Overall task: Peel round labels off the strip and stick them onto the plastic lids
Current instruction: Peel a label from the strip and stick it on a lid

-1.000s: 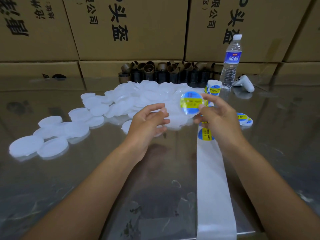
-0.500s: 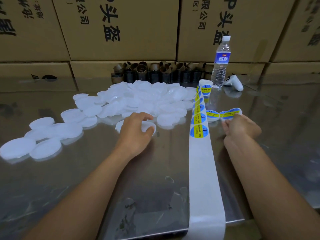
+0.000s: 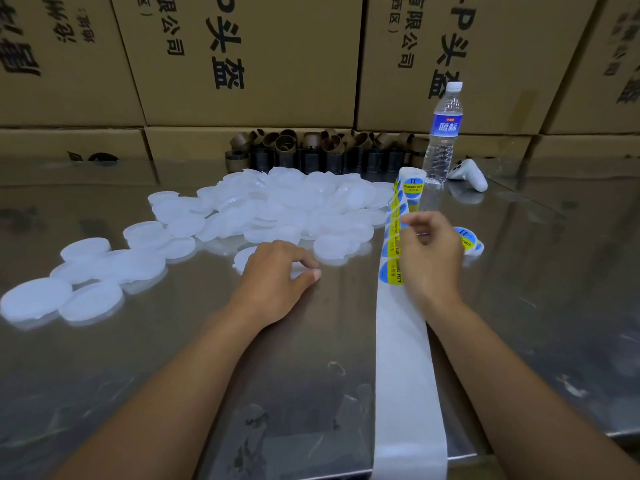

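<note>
A heap of white plastic lids [image 3: 287, 209] lies on the shiny metal table [image 3: 173, 375]. My left hand [image 3: 273, 282] grips one lid [image 3: 244, 259] at the heap's near edge, fingers and thumb curled over it. A white backing strip [image 3: 405, 375] runs from the table's front edge up to a label roll [image 3: 412, 181]. Round blue-and-yellow labels [image 3: 389, 271] sit on its far part. My right hand [image 3: 433, 258] is over the strip's right edge with curled fingertips at the labels. Motion blur hides whether it pinches one.
Labelled lids [image 3: 467, 239] lie right of my right hand. A water bottle [image 3: 443, 133], a white controller [image 3: 471, 174] and a row of brown cardboard tubes [image 3: 311, 150] stand at the back, before cardboard boxes [image 3: 242, 64]. More loose lids [image 3: 86, 296] spread out left.
One second ago both hands held a labelled lid up. The right hand set it with the labelled lids and has come back left to the strip. The left hand went down onto a lid.
</note>
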`<state>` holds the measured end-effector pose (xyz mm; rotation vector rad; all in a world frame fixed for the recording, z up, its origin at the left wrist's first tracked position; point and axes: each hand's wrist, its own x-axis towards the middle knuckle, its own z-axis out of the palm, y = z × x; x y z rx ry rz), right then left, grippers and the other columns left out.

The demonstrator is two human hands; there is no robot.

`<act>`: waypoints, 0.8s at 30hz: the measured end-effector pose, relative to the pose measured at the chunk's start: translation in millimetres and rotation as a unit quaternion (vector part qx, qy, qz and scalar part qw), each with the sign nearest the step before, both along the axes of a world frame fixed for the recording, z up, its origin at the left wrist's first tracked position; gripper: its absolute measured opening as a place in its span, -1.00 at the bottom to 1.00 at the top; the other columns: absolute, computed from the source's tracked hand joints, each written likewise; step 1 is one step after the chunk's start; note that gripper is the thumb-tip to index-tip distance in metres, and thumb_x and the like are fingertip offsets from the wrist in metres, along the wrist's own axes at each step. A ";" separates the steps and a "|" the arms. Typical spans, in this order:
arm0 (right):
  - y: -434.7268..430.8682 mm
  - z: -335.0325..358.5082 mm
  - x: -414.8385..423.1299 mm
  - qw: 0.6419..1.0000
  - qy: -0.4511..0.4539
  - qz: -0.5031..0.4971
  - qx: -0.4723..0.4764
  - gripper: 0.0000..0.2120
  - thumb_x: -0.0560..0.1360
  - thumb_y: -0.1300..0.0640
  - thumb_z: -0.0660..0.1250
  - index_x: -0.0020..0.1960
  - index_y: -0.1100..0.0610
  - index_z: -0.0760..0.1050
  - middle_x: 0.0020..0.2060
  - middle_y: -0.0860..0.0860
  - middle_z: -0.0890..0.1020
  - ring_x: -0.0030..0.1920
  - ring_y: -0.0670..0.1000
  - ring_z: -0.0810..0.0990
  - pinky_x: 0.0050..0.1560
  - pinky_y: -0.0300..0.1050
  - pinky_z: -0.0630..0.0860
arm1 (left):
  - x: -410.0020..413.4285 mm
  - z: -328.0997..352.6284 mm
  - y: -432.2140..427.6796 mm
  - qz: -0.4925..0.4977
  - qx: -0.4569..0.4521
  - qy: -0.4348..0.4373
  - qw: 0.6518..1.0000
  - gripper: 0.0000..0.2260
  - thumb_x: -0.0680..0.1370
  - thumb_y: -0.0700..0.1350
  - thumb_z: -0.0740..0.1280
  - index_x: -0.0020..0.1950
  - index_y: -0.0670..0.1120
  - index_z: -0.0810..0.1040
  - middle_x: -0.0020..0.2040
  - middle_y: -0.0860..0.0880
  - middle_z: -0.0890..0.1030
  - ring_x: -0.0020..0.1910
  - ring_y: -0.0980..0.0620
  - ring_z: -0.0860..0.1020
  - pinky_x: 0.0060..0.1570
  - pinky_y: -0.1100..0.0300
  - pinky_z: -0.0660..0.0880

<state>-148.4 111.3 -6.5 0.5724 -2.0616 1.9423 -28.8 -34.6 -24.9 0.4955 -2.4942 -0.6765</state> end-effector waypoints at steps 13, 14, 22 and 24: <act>-3.6 -7.1 9.9 0.972 0.060 0.156 0.164 -0.87 0.51 0.19 0.30 -0.06 -0.04 0.53 -0.28 -0.06 0.60 -0.20 -0.15 0.54 -0.25 -0.41 0.37 | -1.1 2.8 13.2 -0.062 0.052 0.121 0.989 -0.48 0.38 -0.11 0.53 0.27 0.06 0.40 0.14 0.19 0.45 0.07 0.35 0.38 0.02 0.56 0.25; -3.7 -5.9 11.2 0.971 0.047 0.171 0.159 -0.91 0.52 0.13 0.31 -0.05 -0.04 0.54 -0.27 -0.06 0.62 -0.20 -0.19 0.54 -0.25 -0.44 0.36 | -1.3 3.3 15.5 -0.077 0.043 0.139 0.986 -0.47 0.38 -0.12 0.53 0.27 0.06 0.40 0.14 0.21 0.45 0.08 0.41 0.37 0.04 0.58 0.25; -2.7 3.2 17.6 0.960 -0.022 0.246 0.130 -0.94 0.52 0.13 0.35 -0.11 0.05 0.59 -0.25 0.06 0.68 -0.22 -0.07 0.59 -0.20 -0.34 0.45 | -2.7 5.2 24.1 -0.116 0.058 0.178 0.976 -0.38 0.35 -0.14 0.56 0.31 0.05 0.35 0.22 0.14 0.44 0.19 0.33 0.41 0.11 0.53 0.31; -2.9 3.9 16.7 0.963 -0.029 0.240 0.122 -0.93 0.53 0.13 0.34 -0.13 0.03 0.55 -0.32 0.07 0.62 -0.26 -0.06 0.52 -0.27 -0.31 0.40 | -3.8 6.3 24.1 -0.112 0.119 0.177 0.971 -0.31 0.32 -0.12 0.58 0.33 0.07 0.29 0.26 0.15 0.42 0.21 0.28 0.44 0.14 0.52 0.30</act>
